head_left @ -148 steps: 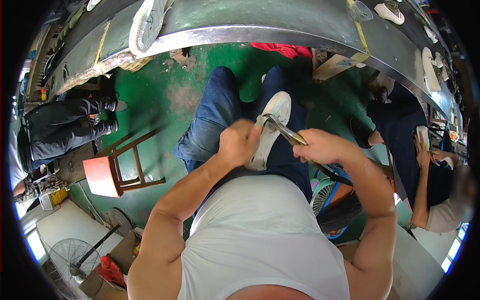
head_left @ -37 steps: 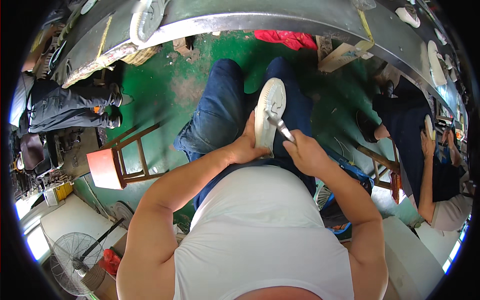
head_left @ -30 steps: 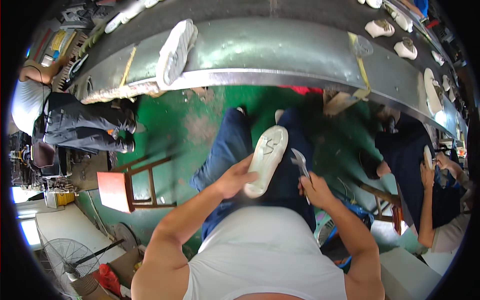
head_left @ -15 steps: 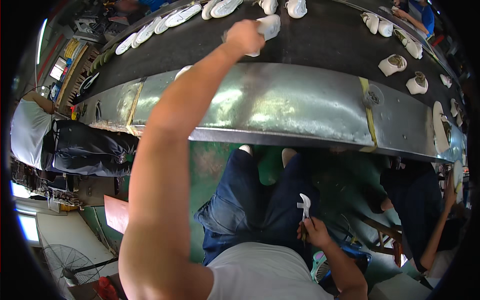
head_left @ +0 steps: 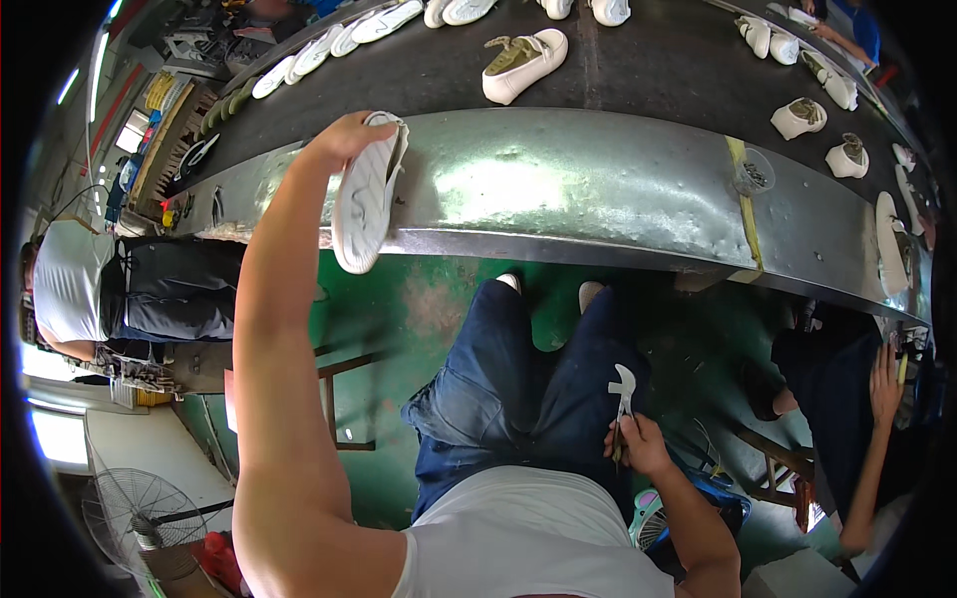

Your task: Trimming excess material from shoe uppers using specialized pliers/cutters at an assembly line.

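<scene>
My left hand (head_left: pixel 351 138) is closed round one end of a white shoe (head_left: pixel 365 204) and tips it up, sole showing, over the near edge of the metal ledge (head_left: pixel 538 179). Behind it on the dark belt (head_left: pixel 439 70) lies another white shoe (head_left: pixel 528 65), with a greenish shape at its opening. Low over my right thigh, my right hand (head_left: pixel 638 444) grips lasting pincers (head_left: pixel 622 391) by the handles, their pale metal head pointing away from me.
White shoes (head_left: pixel 392 22) line the belt's far side, and more (head_left: pixel 800 118) stand at right. A clear cup (head_left: pixel 755 171) of small bits sits on the ledge. People work at left (head_left: pixel 75 269) and right (head_left: pixel 827 399). A wooden stool (head_left: pixel 334 399) and a fan (head_left: pixel 140 523) are at left.
My left hand has let go of a shoe on the belt, moved left and nearer, and taken up another from the ledge. My right hand still holds the pincers.
</scene>
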